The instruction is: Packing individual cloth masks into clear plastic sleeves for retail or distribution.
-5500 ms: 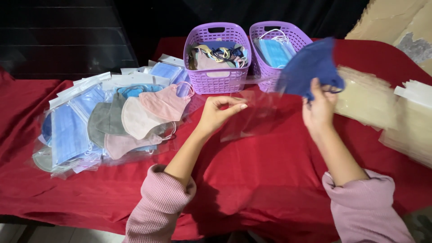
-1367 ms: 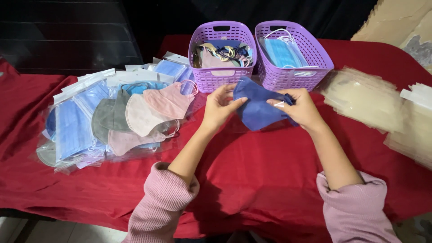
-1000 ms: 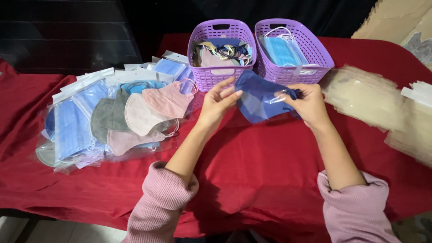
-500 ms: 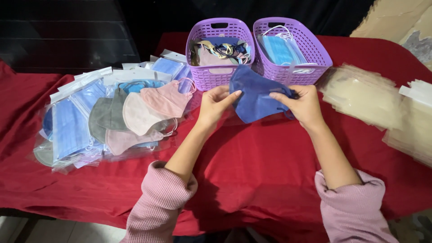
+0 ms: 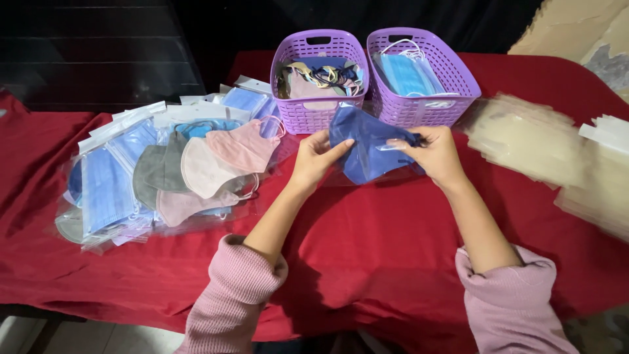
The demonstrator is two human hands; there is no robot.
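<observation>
Hiding part of the dark blue mask (image 5: 370,147) behind the fingers of the left hand (image 5: 314,157) and the right hand (image 5: 436,154) — not showing whether a clear bag is around it. Blurring into pale shapes at the right: the stack of beige packets (image 5: 544,141), being cut off by the picture's edge. Tangling too small to separate inside the left purple basket (image 5: 319,108). Being cut off at the bottom: both pink sleeves (image 5: 232,298).
</observation>
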